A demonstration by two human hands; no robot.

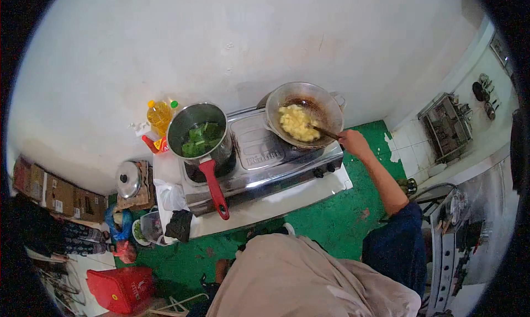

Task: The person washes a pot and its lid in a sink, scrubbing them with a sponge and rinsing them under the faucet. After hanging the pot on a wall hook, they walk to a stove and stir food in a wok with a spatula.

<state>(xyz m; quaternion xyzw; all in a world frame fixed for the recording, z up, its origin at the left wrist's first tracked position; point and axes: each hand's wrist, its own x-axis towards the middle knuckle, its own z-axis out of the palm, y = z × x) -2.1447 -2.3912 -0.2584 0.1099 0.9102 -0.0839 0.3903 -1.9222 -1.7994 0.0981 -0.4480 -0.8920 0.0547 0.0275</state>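
Observation:
My right hand is closed round the handle of a dark spatula, whose far end lies in the yellow food. That food sits in oil in a wide metal wok on the right side of the stove. On the left side stands a deep pot with green leaves in it and a red handle pointing toward me. My left hand does not show.
Behind the pot is an oil bottle. A metal lid lies at the left, above a red crate. A dish rack stands far right. Another person's legs show at the left edge.

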